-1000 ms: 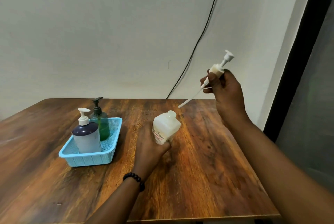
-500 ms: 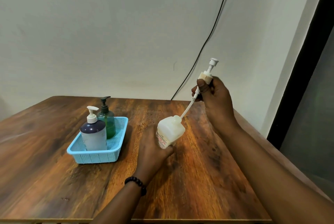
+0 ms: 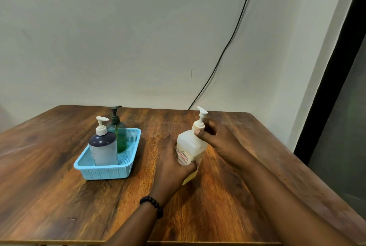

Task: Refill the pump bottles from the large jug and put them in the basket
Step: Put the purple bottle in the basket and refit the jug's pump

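A white square pump bottle [image 3: 189,144] with a red-lettered label stands tilted on the wooden table, right of centre. My left hand [image 3: 174,164] grips its lower body. My right hand [image 3: 215,136] is closed around the white pump head [image 3: 200,120], which sits in the bottle's neck. To the left stands a light blue basket [image 3: 103,172]. It holds a dark-topped bottle with a white pump [image 3: 103,146] and, behind that, a green bottle with a black pump [image 3: 117,132]. No large jug is in view.
The wooden table [image 3: 59,196] reaches the wall at the back, and its right edge runs beside a dark door frame [image 3: 326,97]. A black cable [image 3: 227,47] hangs down the wall behind the table.
My right hand has lowered the pump and slid its tube fully into the white bottle, so the pump head now sits on the neck. My left hand has kept hold of the bottle.
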